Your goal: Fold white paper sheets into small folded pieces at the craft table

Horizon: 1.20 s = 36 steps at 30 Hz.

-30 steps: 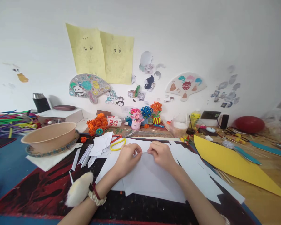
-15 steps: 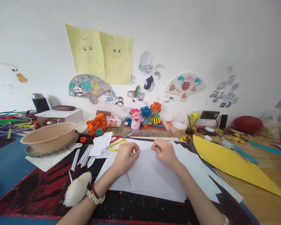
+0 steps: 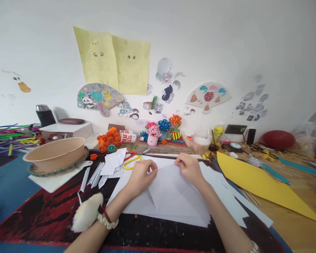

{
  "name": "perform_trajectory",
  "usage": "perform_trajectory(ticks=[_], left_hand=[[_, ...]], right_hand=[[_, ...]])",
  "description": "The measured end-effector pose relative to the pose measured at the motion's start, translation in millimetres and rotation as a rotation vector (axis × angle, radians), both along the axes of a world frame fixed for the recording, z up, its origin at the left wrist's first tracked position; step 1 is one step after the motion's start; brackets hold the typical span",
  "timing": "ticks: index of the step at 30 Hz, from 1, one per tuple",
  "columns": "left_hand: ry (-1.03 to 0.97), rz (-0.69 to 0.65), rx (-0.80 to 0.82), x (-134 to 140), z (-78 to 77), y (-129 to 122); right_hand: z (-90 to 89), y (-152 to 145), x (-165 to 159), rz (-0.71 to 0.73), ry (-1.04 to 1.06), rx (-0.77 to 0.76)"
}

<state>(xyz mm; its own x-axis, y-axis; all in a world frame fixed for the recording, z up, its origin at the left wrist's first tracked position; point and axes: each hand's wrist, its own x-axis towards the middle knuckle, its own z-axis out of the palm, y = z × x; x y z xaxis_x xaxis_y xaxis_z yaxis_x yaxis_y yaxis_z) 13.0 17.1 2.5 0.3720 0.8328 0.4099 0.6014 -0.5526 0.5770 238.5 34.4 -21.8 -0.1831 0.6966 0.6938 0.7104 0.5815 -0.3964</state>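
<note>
My left hand (image 3: pixel 143 175) is closed in a pinch on a white paper sheet (image 3: pixel 179 196), its thumb and forefinger forming a loop. My right hand (image 3: pixel 191 169) also pinches at the far part of the sheet, a short way to the right; its fingertips partly hide the grip. The sheet's left part is lifted, with a slanting edge running down below my left hand. More white sheets (image 3: pixel 223 189) lie under and to the right of it. Left of my left hand are small white paper pieces (image 3: pixel 113 164), folded strips (image 3: pixel 95 175) and yellow-handled scissors (image 3: pixel 131 163).
A dark red and black mat (image 3: pixel 50 218) covers the table front. A beige basin (image 3: pixel 55 151) stands at left, a fluffy white ball (image 3: pixel 86 212) by my left wrist. Yellow card (image 3: pixel 263 186) lies at right. Pipe-cleaner flowers (image 3: pixel 152 135) stand along the wall.
My right hand has moved slightly right, away from my left hand. The raised edge of the sheet below my left hand has shifted right. My left hand stays about where it was.
</note>
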Motion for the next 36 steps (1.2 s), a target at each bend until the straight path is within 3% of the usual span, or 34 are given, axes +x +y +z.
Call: perform_trajectory(ticks=[11, 22, 28, 33, 36], left_hand=[[-0.004, 0.009, 0.031, -7.0, 1.3, 3.7], [0.125, 0.089, 0.136, -30.3, 4.9, 17.4], [0.017, 0.157, 0.040, -41.8, 3.9, 23.9], [-0.029, 0.064, -0.040, -31.7, 3.7, 18.8], [-0.044, 0.087, -0.010, -28.2, 5.3, 15.5]], right_hand=[[2.9, 4.1, 18.6, -0.090, 0.011, 0.043], [5.0, 2.4, 18.6, -0.131, 0.053, 0.055], [6.7, 3.0, 21.4, -0.179, 0.162, 0.061], [4.9, 2.8, 9.5, -0.131, 0.209, -0.005], [7.0, 1.0, 5.6, -0.134, 0.258, -0.046]])
